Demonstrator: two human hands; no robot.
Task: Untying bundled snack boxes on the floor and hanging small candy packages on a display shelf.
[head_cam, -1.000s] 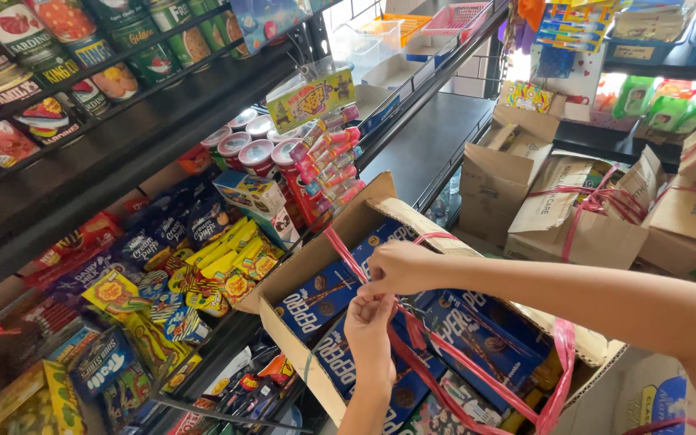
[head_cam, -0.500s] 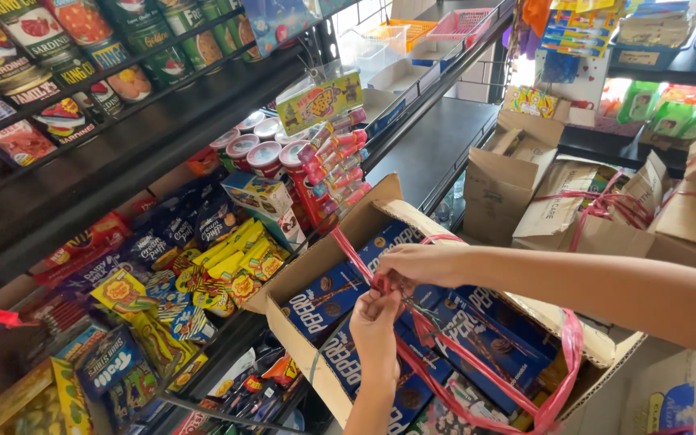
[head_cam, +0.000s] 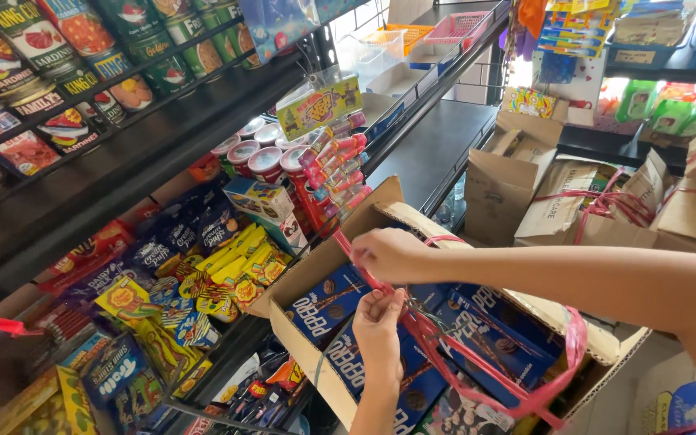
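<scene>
An open cardboard box rests against the shelf edge, packed with dark blue biscuit-stick boxes. A red plastic string runs loosely across its top. My right hand reaches in from the right and pinches the string above the box's left part. My left hand comes up from below and grips the same string just under the right hand. Their fingers hide the knot or crossing of the string.
Snack packets and lollipop bags fill the lower shelf on the left, with candy tubes behind the box. Cans line the black upper shelf. More cardboard boxes tied with red string stand on the right.
My right hand has moved up and to the left along the string, pulling it tauter. My left hand stays just below it, still pinching the string.
</scene>
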